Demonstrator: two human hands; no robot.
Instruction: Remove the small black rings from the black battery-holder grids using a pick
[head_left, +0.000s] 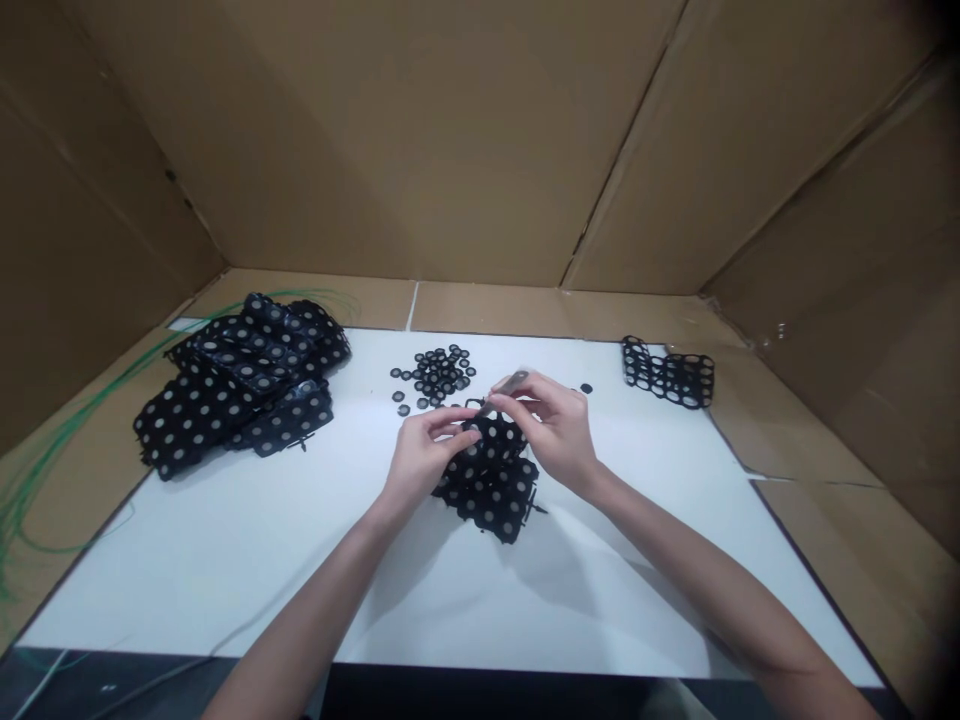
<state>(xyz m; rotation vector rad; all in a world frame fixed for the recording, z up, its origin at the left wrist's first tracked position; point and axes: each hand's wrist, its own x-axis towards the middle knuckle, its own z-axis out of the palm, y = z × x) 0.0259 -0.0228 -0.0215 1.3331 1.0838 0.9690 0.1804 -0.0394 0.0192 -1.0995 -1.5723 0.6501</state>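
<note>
Our right hand pinches a slim metal tool, our left hand grips the black grid; one slip could jab a finger.

Cardboard walls on 3 sides — cardboard base below, prob. a table
</note>
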